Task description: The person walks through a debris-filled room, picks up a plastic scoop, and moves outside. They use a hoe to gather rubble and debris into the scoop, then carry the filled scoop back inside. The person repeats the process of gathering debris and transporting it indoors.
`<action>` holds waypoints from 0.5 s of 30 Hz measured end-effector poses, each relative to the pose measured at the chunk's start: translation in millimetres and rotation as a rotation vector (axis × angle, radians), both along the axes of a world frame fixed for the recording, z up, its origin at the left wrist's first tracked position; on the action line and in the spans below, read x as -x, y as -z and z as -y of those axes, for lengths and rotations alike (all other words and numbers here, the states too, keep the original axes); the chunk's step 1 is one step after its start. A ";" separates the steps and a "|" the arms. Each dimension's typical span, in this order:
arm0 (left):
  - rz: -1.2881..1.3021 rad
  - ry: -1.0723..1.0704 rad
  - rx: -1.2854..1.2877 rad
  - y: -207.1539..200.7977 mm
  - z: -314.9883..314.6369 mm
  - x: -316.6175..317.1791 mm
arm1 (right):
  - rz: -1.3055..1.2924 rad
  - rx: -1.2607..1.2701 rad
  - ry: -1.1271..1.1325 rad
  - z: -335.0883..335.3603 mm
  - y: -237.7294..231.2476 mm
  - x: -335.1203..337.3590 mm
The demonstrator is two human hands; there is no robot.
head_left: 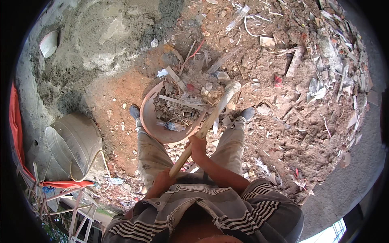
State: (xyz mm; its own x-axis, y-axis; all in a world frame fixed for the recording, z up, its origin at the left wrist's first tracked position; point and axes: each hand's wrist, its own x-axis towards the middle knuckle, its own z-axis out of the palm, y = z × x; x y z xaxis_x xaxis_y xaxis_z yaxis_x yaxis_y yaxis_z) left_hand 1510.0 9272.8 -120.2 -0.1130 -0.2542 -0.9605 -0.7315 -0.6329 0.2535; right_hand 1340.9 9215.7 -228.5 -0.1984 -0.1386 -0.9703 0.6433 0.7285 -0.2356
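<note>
Both my hands are wrapped round a long wooden tool handle [214,115], which slants from near my waist up to the right. My left hand [162,181] is closed on the lower end. Further up, my right hand [197,146] grips the shaft near its middle. The thick far end lies over the rubble; no tool head can be made out there. Between my feet sits a shallow round pan [149,119] with a dusty pinkish rim. Inside or over it lie debris, a pale wood strip [181,102] and a clear plastic bottle [172,126].
Broken rubble [283,117] with plastic scraps spreads ahead and to the right. A large grey rounded container [83,141] with a cord lies tipped at left. Beyond it are a small pale bucket [49,43], grey sandy ground [109,36] and orange sheeting [15,125].
</note>
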 end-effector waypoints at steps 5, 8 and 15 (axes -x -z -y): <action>0.025 -0.018 -0.055 -43.4 -25.0 -44.2 | 0.208 0.058 0.055 -5.6 -45.3 -25.6; -0.054 -0.082 0.034 0.2 22.2 -13.3 | 0.104 0.053 0.011 46.5 -6.7 3.5; -0.173 -0.213 0.437 191.7 208.2 151.2 | -0.332 0.495 -0.212 287.4 117.8 141.8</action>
